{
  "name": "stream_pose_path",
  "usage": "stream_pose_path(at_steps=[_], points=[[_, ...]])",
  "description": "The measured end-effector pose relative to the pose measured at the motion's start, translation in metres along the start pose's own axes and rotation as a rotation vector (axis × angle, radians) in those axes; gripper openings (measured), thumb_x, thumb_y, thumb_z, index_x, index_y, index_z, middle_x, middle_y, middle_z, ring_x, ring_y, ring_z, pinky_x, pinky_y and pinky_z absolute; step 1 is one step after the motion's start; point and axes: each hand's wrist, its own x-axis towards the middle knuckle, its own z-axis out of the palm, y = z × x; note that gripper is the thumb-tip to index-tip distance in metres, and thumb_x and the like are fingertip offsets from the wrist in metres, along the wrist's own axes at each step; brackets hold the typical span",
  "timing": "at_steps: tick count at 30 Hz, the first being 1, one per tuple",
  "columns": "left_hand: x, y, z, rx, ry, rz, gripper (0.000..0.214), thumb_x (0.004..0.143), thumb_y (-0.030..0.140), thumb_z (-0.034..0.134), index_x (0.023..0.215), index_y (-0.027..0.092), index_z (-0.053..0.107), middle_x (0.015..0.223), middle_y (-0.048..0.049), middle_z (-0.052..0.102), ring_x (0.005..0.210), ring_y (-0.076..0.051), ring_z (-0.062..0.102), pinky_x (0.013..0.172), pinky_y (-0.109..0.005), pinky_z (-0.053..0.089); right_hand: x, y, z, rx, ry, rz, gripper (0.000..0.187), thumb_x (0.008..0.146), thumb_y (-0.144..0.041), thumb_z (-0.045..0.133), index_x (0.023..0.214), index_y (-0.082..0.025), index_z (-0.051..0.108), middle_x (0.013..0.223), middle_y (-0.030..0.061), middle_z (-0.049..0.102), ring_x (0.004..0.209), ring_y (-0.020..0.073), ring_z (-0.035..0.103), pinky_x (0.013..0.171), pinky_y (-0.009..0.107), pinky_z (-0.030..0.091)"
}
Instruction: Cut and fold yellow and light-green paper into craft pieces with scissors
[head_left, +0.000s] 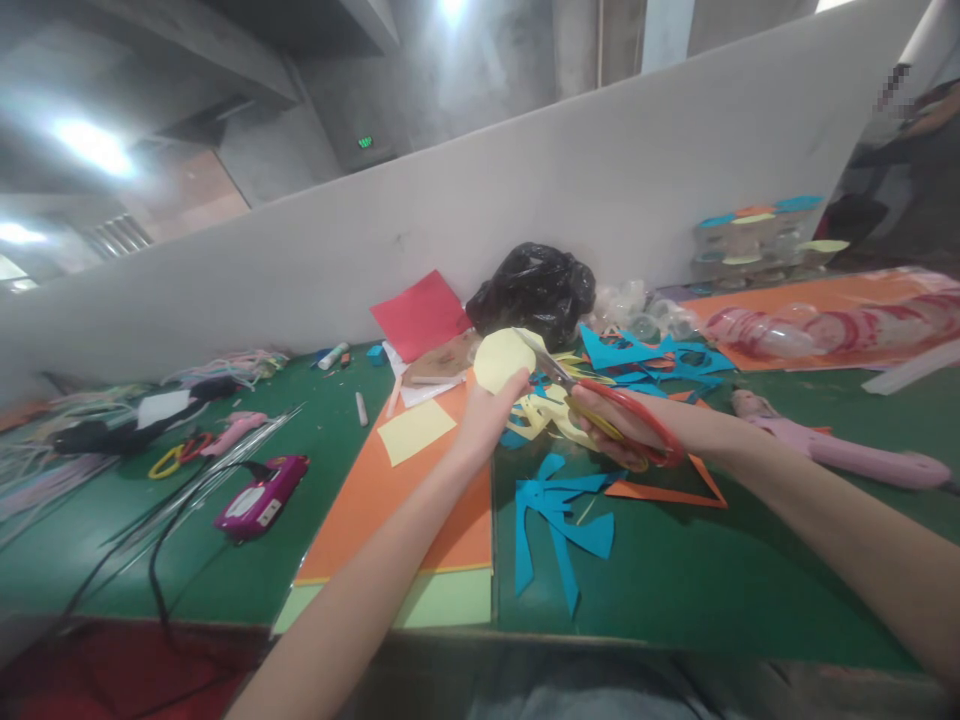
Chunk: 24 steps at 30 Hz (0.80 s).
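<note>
My left hand pinches a roundish piece of pale yellow paper above the table. My right hand is closed round the red and yellow handles of a pair of scissors. The scissors' metal blades lie at the right edge of the yellow paper. Beneath my hands are yellow paper scraps and blue cut scraps. A yellow paper square rests on orange sheets left of my hands.
On the green table, a black plastic bag stands by the wall beside red paper. A pink glue gun lies right, a purple device with a cord left. Clear plastic cups line the back right; a person is beyond.
</note>
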Motion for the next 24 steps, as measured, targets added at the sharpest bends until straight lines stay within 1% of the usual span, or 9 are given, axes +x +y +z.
stream_pose_path(at_steps=[2, 4, 7, 10, 13, 17, 21, 24], points=[[0.0, 0.001, 0.0, 0.02, 0.015, 0.021, 0.033, 0.077, 0.033, 0.074, 0.105, 0.018, 0.067, 0.114, -0.0091, 0.07, 0.1, -0.022, 0.066, 0.094, -0.041, 0.054, 0.001, 0.003, -0.001, 0.009, 0.002, -0.015, 0.05, 0.091, -0.071, 0.044, 0.082, -0.022, 0.044, 0.053, -0.0049, 0.044, 0.043, 0.0111, 0.039, 0.044, 0.024, 0.034], [0.001, 0.003, 0.0, 0.019, 0.051, 0.051, 0.04, 0.078, 0.035, 0.073, 0.114, 0.019, 0.064, 0.117, -0.0089, 0.068, 0.096, -0.02, 0.066, 0.09, -0.038, 0.055, 0.001, 0.003, -0.002, 0.01, 0.003, -0.03, 0.049, 0.093, -0.07, 0.041, 0.084, -0.022, 0.044, 0.055, -0.0048, 0.045, 0.045, 0.011, 0.041, 0.045, 0.024, 0.035], [0.002, 0.005, -0.001, -0.001, 0.095, 0.08, 0.05, 0.079, 0.038, 0.073, 0.123, 0.022, 0.059, 0.116, -0.0079, 0.067, 0.09, -0.017, 0.064, 0.085, -0.035, 0.055, -0.003, -0.005, 0.0, -0.026, -0.008, -0.036, 0.049, 0.094, -0.069, 0.04, 0.082, -0.022, 0.043, 0.058, -0.0039, 0.045, 0.047, 0.0106, 0.041, 0.046, 0.023, 0.036], [0.005, 0.003, -0.003, 0.01, 0.097, 0.083, 0.048, 0.079, 0.042, 0.073, 0.12, 0.02, 0.061, 0.105, -0.0059, 0.067, 0.08, -0.014, 0.061, 0.081, -0.033, 0.056, -0.008, -0.017, 0.003, -0.083, -0.014, -0.001, 0.057, 0.089, -0.078, 0.039, 0.079, -0.021, 0.041, 0.058, -0.0031, 0.043, 0.048, 0.0107, 0.039, 0.046, 0.024, 0.034], [0.009, -0.003, -0.007, 0.024, 0.08, 0.077, 0.045, 0.078, 0.045, 0.073, 0.112, 0.018, 0.063, 0.095, -0.0042, 0.067, 0.072, -0.013, 0.058, 0.079, -0.033, 0.056, -0.011, -0.024, 0.006, -0.125, -0.002, 0.02, 0.065, 0.085, -0.085, 0.031, 0.077, -0.021, 0.039, 0.057, -0.0031, 0.04, 0.049, 0.0108, 0.037, 0.047, 0.025, 0.034], [0.012, -0.011, -0.011, 0.061, 0.053, 0.064, 0.04, 0.079, 0.049, 0.07, 0.104, 0.018, 0.065, 0.084, -0.0035, 0.067, 0.071, -0.014, 0.06, 0.08, -0.032, 0.055, -0.008, -0.022, 0.006, -0.185, 0.018, 0.015, 0.068, 0.087, -0.086, 0.022, 0.075, -0.021, 0.04, 0.055, -0.0013, 0.043, 0.048, 0.0119, 0.039, 0.049, 0.028, 0.039], [0.011, -0.013, -0.011, 0.084, 0.025, 0.05, 0.039, 0.081, 0.049, 0.068, 0.105, 0.018, 0.066, 0.081, -0.0029, 0.066, 0.072, -0.015, 0.062, 0.08, -0.032, 0.055, -0.004, -0.017, 0.007, -0.225, 0.039, 0.023, 0.073, 0.086, -0.087, 0.015, 0.071, -0.021, 0.041, 0.051, 0.0012, 0.046, 0.048, 0.0138, 0.044, 0.052, 0.031, 0.042], [0.01, -0.013, -0.011, 0.114, 0.012, 0.017, 0.04, 0.083, 0.049, 0.066, 0.106, 0.017, 0.067, 0.08, -0.0034, 0.066, 0.073, -0.016, 0.064, 0.08, -0.032, 0.054, -0.002, -0.015, 0.007, -0.199, 0.053, 0.01, 0.073, 0.084, -0.09, 0.017, 0.07, -0.022, 0.04, 0.048, 0.0007, 0.046, 0.046, 0.0136, 0.044, 0.049, 0.03, 0.04]])
